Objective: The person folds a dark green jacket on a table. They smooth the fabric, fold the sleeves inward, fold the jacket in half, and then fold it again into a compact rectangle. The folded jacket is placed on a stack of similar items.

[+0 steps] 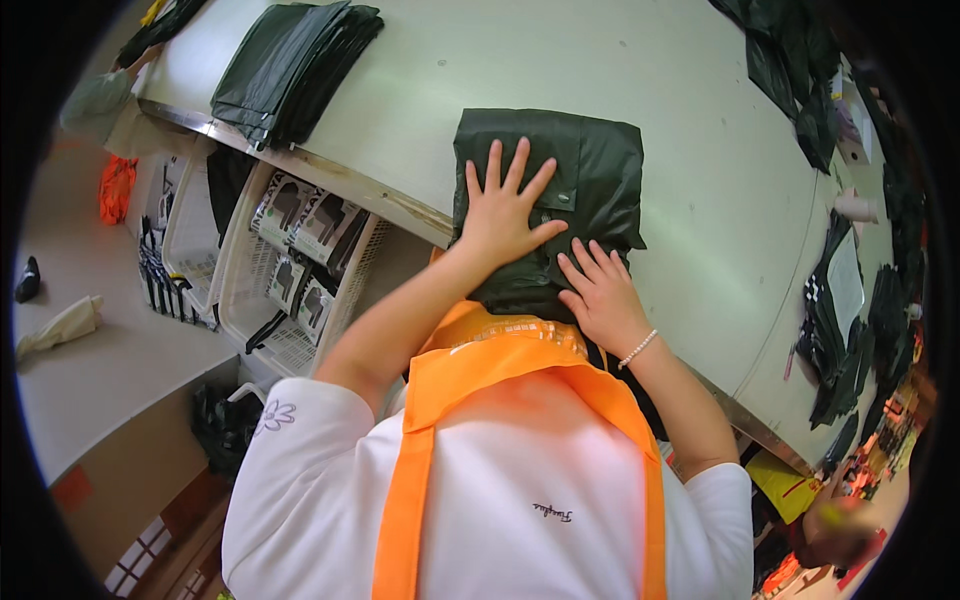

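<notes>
A folded dark green garment (pixel 610 170) of thin, shiny, raincoat-like fabric lies on the pale table right before me. A flap with a small snap shows on its upper face, and its near end reaches the table edge by my apron. My left hand (pixel 505 212) lies flat on its left half, fingers spread. Lower and to the right, my right hand (pixel 603 292) rests on the near right part, its fingers stretched out and slightly apart. Neither hand grips the fabric.
A stack of folded dark garments (pixel 290 70) lies at the table's far left. White baskets (pixel 350 285) with printed packages stand below the left edge. Dark garments (pixel 785 70) and more dark pieces (pixel 835 320) line the right side. Another person's arm (pixel 100 100) shows at far left.
</notes>
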Demonstrator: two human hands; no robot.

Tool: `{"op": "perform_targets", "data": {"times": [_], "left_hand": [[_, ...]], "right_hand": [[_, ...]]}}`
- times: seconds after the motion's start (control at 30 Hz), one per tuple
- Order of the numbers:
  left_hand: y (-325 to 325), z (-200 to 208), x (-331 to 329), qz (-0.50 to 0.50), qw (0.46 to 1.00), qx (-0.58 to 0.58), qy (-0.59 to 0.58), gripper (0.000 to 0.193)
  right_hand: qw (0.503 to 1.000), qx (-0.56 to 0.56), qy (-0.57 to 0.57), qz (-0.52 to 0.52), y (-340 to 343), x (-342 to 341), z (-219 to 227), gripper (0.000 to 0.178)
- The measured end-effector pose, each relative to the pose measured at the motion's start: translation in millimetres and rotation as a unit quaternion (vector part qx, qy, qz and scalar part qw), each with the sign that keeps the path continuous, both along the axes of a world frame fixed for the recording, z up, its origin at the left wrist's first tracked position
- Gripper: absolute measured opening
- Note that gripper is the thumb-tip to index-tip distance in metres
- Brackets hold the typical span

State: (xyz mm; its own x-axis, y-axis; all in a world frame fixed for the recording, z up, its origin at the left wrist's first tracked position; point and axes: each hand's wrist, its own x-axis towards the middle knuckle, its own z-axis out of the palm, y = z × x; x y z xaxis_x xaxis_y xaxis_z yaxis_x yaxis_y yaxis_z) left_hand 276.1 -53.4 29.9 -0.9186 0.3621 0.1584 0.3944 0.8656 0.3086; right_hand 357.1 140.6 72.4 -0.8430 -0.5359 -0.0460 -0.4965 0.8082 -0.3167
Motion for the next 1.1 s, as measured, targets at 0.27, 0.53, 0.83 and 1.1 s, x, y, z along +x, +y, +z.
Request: {"op": "perform_targets", "data": {"times": [0.27, 0.53, 0.83, 1.1], "left_hand": [[22, 6, 35, 0.003, 1.000, -0.021, -0.014, 0.060], [-75, 17, 7, 0.157, 0.910, 0.384, 0.020, 0.043], [-90, -4, 28, 0.255, 0.887, 0.364, -0.122, 0.057], [-20, -23, 45, 0.113, 0.978, 0.152, -0.082, 0.090]], "right_hand": [[0.977, 0.012, 0.138, -0.161, -8, -85, -11, 0.049], [0.953, 0.070, 0.219, -0.196, -18, -73, -69, 0.062], [0.955, 0.069, 0.216, -0.190, -14, -75, -74, 0.062], [0.977, 0.001, 0.137, -0.160, -27, -9, -41, 0.060]]}}
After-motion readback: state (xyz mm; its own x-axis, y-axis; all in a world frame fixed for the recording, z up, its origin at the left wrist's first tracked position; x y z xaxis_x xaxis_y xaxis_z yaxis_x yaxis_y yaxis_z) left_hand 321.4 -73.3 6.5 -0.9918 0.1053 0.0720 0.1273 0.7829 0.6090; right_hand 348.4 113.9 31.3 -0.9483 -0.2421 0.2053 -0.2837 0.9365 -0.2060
